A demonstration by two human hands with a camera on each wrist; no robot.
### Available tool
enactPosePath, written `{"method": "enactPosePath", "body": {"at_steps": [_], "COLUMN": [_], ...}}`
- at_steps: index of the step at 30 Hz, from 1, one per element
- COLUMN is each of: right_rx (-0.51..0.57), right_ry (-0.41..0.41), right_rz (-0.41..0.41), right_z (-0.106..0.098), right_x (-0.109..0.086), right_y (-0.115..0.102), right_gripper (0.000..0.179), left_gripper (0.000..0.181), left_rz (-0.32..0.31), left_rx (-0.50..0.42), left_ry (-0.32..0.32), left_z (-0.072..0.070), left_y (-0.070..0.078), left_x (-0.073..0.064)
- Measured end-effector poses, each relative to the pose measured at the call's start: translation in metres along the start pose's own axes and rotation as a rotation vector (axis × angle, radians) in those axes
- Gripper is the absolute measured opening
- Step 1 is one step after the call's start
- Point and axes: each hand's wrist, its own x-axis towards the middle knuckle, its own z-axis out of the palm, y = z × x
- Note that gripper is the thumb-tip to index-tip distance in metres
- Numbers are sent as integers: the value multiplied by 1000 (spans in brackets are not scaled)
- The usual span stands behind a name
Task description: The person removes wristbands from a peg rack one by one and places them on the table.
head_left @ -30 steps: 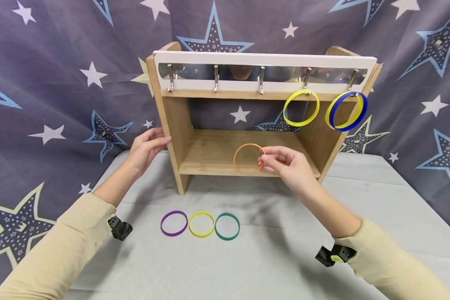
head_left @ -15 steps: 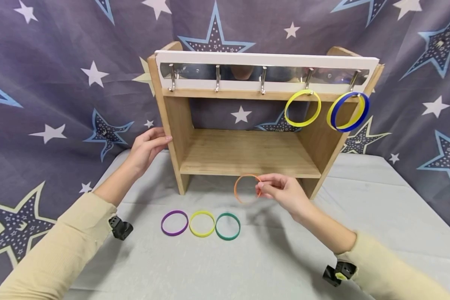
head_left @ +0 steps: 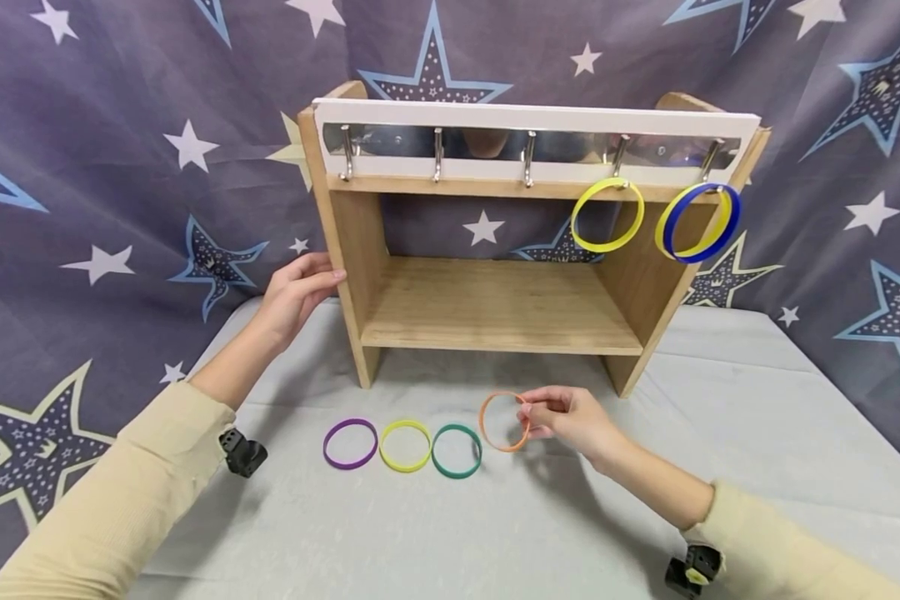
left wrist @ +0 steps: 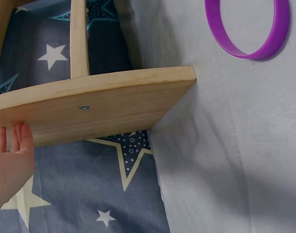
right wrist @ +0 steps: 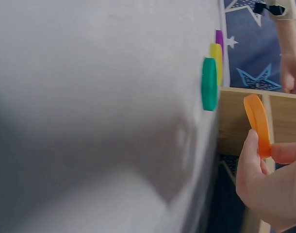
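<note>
Grey cloth (head_left: 420, 533), slim orange ring (right wrist: 258, 124)

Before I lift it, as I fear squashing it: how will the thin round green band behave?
The green band is probably light, given its thin wall. It likely holds its shape: the similar round orange band, pinched at one side by the right hand, isn't sagging. Lying flat, it seems unlikely to roll.

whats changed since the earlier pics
The right hand, still pinching the orange band, moved down from in front of the shelf toward the table, near the green band. Nothing was let go. The left hand, hung bands and three table bands stayed put.
</note>
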Motion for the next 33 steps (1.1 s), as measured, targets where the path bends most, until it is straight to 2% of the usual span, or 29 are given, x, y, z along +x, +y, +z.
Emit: {"method": "enactPosePath", "body": {"at_steps": [7, 19, 33], "right_rx": [-7, 27, -105], "right_ry": [-31, -97, -115], "right_rz": [57, 74, 74], "right_z": [1, 2, -6], "right_x": [-1, 0, -3], "right_y": [11, 26, 18], "right_gripper": [36, 36, 36], "left_gripper": [16, 18, 15], "left_rz": [3, 11, -2], "left_rx": [-8, -13, 8], "left_ry": [-5, -9, 1], "left_z": [1, 1, 0], "left_y": [1, -1, 1], "left_x": [2, 2, -1]}}
